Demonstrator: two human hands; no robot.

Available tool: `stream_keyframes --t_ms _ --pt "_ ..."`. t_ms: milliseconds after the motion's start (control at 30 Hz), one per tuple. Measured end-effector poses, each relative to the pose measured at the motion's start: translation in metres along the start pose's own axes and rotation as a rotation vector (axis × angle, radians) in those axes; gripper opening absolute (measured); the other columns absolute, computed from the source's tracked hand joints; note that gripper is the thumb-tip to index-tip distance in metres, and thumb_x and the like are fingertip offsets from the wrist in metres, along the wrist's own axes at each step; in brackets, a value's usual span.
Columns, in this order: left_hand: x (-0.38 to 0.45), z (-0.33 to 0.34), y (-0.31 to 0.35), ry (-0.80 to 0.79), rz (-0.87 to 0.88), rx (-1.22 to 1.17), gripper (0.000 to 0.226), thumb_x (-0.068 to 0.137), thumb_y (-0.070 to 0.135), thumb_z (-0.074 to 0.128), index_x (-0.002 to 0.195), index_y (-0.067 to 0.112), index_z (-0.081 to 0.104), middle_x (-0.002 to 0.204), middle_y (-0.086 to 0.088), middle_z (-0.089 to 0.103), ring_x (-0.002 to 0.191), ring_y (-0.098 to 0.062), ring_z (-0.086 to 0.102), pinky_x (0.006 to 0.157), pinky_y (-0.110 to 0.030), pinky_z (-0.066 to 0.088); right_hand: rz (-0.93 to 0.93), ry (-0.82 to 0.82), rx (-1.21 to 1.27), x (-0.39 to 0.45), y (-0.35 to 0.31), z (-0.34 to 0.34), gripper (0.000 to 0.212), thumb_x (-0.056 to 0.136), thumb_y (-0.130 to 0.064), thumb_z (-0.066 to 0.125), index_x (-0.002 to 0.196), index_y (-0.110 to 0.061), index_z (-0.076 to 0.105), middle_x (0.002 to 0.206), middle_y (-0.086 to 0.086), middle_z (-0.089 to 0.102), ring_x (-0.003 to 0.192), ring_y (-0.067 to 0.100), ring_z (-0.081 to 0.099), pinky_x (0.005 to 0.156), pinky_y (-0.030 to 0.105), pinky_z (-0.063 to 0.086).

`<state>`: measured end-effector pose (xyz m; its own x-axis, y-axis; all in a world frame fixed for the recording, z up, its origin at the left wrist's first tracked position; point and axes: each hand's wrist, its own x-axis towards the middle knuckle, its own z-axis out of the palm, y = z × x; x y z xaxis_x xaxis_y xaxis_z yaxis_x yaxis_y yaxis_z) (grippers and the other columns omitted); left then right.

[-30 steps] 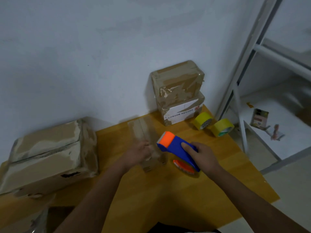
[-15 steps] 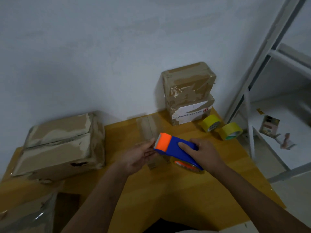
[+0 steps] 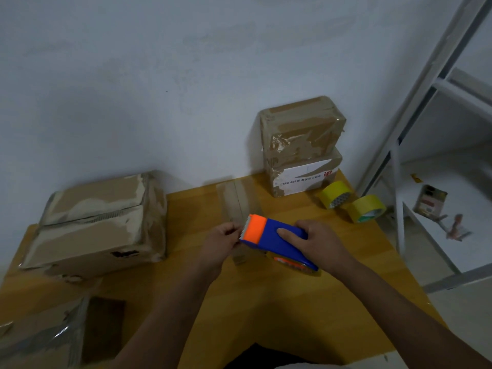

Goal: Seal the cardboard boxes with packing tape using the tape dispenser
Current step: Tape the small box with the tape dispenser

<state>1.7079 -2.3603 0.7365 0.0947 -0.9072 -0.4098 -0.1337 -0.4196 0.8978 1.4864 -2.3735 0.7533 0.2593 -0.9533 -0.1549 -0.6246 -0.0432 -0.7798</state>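
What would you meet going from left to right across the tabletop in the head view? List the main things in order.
Large taped box → left hand → tape dispenser → right hand → first yellow tape roll → second yellow tape roll.

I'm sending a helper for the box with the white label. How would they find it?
Go to the wooden table, far edge, against the wall. Two taped cardboard boxes are stacked there; take the lower box, just behind the two yellow tape rolls. Only it has a white label with printing.
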Motion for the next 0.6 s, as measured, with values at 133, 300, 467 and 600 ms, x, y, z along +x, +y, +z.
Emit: stream_keyframes --t_ms 133,300,467,600 --pt "0.0 0.003 0.006 0.05 0.093 0.115 0.021 0.098 0.018 0.057 0.08 0.014 0.066 0.076 0.0 0.064 0.071 -0.008 0.056 0.068 -0.023 0.045 0.005 -0.029 -0.007 0.002 0.002 -0.002 0.038 0.092 -0.048 0.055 0.08 -0.012 0.061 0.056 -0.007 0.058 0.046 -0.003 0.057 0.042 0.01 0.037" --pt "0.005 -0.012 0.008 0.204 0.141 0.169 0.019 0.096 0.02 0.061 0.088 0.005 0.07 0.08 0.003 0.067 0.069 0.003 0.058 0.062 -0.012 0.045 -0.053 -0.039 -0.129 0.012 0.006 -0.004 0.04 0.091 -0.054 0.052 0.072 -0.019 0.055 0.06 -0.004 0.056 0.05 0.001 0.053 0.048 0.015 0.038" --pt "0.008 -0.039 -0.005 0.298 0.075 0.124 0.022 0.095 0.018 0.063 0.079 0.004 0.068 0.075 0.006 0.062 0.074 -0.006 0.054 0.07 -0.028 0.042 -0.048 -0.094 -0.225 0.021 0.023 -0.016 0.043 0.09 -0.056 0.052 0.078 -0.016 0.059 0.066 0.0 0.059 0.056 0.009 0.053 0.052 0.018 0.037" --pt "0.004 -0.052 -0.017 0.424 0.058 0.073 0.022 0.095 0.019 0.063 0.081 0.003 0.069 0.076 0.002 0.062 0.073 -0.01 0.052 0.069 -0.03 0.042 -0.036 -0.118 -0.222 0.031 0.03 -0.032 0.041 0.088 -0.057 0.053 0.08 -0.018 0.061 0.067 0.001 0.059 0.058 0.013 0.056 0.054 0.023 0.04"
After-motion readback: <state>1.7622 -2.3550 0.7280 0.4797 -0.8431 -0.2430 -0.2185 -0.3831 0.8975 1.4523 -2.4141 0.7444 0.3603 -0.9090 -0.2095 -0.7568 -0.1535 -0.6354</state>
